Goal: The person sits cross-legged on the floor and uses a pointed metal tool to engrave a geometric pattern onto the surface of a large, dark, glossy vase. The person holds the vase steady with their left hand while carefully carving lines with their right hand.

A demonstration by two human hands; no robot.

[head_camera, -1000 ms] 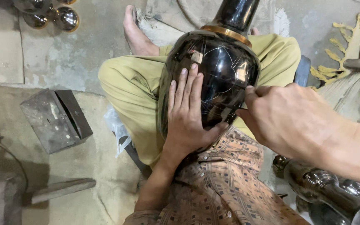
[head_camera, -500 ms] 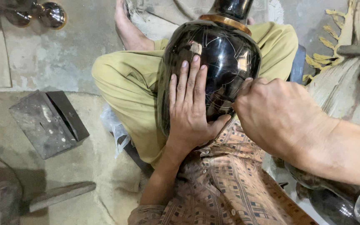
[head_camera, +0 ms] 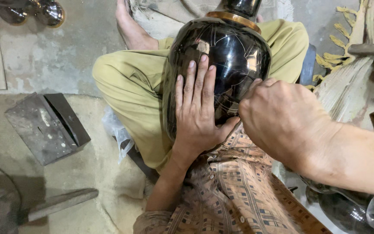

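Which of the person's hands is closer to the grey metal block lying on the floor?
Left. The left hand lies flat on the black vase, on the side toward the metal block; the right hand is at the vase's far side.

Packaging, labels, signs, screens: no labels, signs or screens are showing in the head view.

Item 1: grey metal box (head_camera: 44, 128), rectangular, dull and scuffed, with pale scratches on its top face and a darker sloping side panel. It is lying on the concrete floor (head_camera: 44, 65) toward the left edge, tilted at an angle, well apart from the seated person's knee.

Item 2: crumpled clear plastic wrapping (head_camera: 115, 132), whitish and translucent, no print discernible. It is lying on the floor just beside the person's olive trouser leg, between that leg and the grey metal box.
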